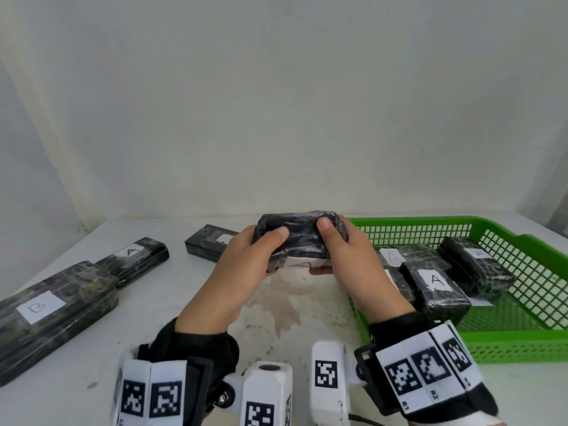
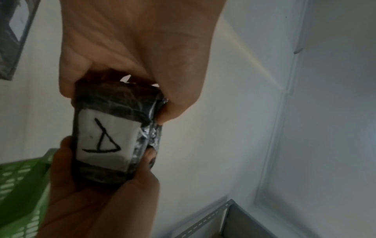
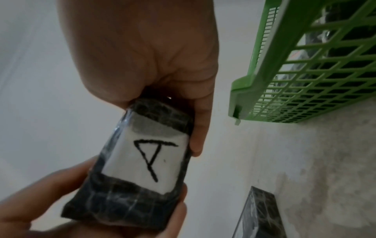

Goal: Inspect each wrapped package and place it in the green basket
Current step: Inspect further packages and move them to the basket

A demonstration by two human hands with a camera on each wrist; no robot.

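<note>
Both hands hold one black wrapped package [image 1: 299, 238] above the table's middle, just left of the green basket [image 1: 522, 342]. My left hand [image 1: 246, 259] grips its left end, thumb on top. My right hand [image 1: 347, 250] grips its right end the same way. The package's white label with a hand-drawn A faces down toward the wrists, as seen on the package [image 2: 105, 141] in the left wrist view and on the package [image 3: 142, 161] in the right wrist view. Several wrapped packages [image 1: 436, 290] with A labels lie inside the basket.
On the white table [image 1: 292, 305], a long package labelled B [image 1: 52, 312] lies at the left, a smaller A package [image 1: 135, 259] behind it, and another package [image 1: 209, 244] partly hidden behind my left hand. A white wall stands close behind.
</note>
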